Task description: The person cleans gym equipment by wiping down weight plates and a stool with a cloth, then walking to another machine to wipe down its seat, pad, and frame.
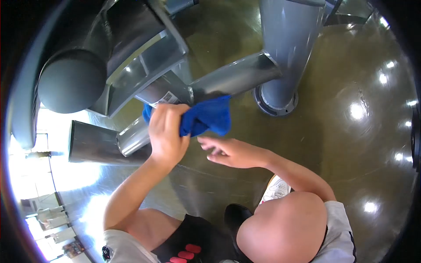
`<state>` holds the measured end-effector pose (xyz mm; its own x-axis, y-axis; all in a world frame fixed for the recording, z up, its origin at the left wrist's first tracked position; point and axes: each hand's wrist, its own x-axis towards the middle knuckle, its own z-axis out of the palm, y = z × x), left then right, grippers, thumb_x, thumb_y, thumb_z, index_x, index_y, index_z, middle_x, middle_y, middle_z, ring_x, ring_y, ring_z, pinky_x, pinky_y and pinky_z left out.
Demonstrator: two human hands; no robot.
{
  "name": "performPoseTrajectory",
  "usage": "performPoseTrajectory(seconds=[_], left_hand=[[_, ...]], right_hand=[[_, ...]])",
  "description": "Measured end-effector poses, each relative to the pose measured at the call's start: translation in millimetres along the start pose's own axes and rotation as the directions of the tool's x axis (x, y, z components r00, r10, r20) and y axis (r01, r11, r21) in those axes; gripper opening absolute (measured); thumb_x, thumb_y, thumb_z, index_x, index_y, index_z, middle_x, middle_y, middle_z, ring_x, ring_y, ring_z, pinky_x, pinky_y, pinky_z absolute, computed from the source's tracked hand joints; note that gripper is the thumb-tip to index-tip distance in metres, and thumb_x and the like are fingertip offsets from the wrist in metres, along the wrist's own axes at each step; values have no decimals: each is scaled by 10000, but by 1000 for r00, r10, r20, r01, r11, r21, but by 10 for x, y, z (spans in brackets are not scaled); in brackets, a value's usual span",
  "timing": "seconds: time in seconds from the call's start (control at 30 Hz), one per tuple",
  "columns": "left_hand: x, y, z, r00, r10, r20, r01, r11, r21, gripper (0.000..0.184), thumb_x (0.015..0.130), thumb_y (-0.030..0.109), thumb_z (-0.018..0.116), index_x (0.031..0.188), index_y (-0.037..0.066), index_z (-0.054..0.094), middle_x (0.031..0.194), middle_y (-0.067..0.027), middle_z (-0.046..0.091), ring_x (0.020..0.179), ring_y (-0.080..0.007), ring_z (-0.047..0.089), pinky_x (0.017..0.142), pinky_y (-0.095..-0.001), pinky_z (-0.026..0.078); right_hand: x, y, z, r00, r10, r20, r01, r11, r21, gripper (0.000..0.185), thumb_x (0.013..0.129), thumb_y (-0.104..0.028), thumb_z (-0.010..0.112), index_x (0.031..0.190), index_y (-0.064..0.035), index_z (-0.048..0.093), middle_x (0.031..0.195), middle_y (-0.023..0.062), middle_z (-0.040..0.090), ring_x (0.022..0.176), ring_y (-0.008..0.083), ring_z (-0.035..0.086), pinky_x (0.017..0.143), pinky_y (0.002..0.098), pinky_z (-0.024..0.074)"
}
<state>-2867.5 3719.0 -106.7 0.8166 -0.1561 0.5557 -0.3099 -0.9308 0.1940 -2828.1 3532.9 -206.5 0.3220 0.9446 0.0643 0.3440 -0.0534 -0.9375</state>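
My left hand [166, 131] is closed on a blue cloth [210, 116], its fingers wrapped over the fabric. The cloth bunches out to the right of the fist, and a small part shows to its left. It lies against a grey metal tube joint [164, 87], near a white printed label [168, 98]. Just below the cloth's right end, my right hand [230, 151] holds nothing, with its fingers apart and slightly blurred. A gap shows between those fingertips and the cloth.
A grey slanted tube [237, 76] runs to a thick column [285, 48] with a bolted base flange [276, 103]. A round-ended pipe [72, 81] juts out at upper left. My bent knee [280, 228] and white shoe [275, 188] are below, over glossy floor [351, 144].
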Motion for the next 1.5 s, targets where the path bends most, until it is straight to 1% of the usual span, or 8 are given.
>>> performPoseTrajectory(seconds=[0.2,0.3,0.53,0.73,0.83,1.0,1.3,1.5], left_hand=[[309,399,249,958,200,206,-225,969,105,301,649,126,708,920,58,597,802,-100,602,767,-300,580,655,-395,445],[297,366,430,929,-170,329,155,985,73,254,848,263,665,931,47,560,738,-121,613,704,-321,601,639,-380,442],[-140,429,560,639,-202,742,495,847,-196,368,844,305,674,978,-4,527,793,-231,586,743,-399,596,649,-447,468],[-175,538,539,782,-452,429,598,738,-313,426,802,86,687,1139,-16,447,950,-175,525,784,-272,569,658,-346,474],[-298,647,564,915,-401,-39,379,889,-256,488,755,54,662,1181,-32,439,1212,-212,388,1103,-361,443,843,-413,438],[-134,544,382,976,79,203,-136,950,283,664,708,132,715,1263,-66,409,1355,-270,338,1279,-460,345,1021,-514,329],[550,229,663,971,-133,200,66,948,310,420,932,162,488,1294,-44,431,1189,-241,545,1071,-419,535,921,-472,427],[1066,4,873,686,-538,491,433,843,320,519,979,391,334,1083,-38,608,1070,-284,609,1060,-428,566,915,-449,443]], right_hand=[[12,0,-336,934,179,-309,157,571,806,280,890,-229,645,1058,-12,587,975,84,651,832,158,632,724,315,531],[-76,298,-386,823,454,-343,191,347,918,208,884,-201,650,985,-29,593,924,71,644,743,132,619,696,297,534],[-253,-134,-625,731,230,-642,-90,966,244,236,855,-209,661,934,-4,574,759,151,617,657,258,614,597,365,472],[375,-372,-908,592,-319,-740,263,945,-197,237,839,-199,659,909,9,569,875,218,595,806,399,585,713,461,463],[764,-311,-933,588,-288,-756,239,955,-178,189,834,-141,635,943,7,590,924,201,595,858,376,583,770,431,473],[554,-292,-965,483,-364,-796,77,924,-376,127,788,-41,589,905,-8,625,947,129,600,888,313,596,812,396,480],[195,172,-165,810,199,-551,-90,972,219,152,836,-91,567,929,13,627,945,181,661,792,293,662,741,370,524],[522,330,-13,832,464,-304,60,470,881,416,808,-27,563,1211,-9,461,1197,114,554,1152,210,515,969,318,395]])
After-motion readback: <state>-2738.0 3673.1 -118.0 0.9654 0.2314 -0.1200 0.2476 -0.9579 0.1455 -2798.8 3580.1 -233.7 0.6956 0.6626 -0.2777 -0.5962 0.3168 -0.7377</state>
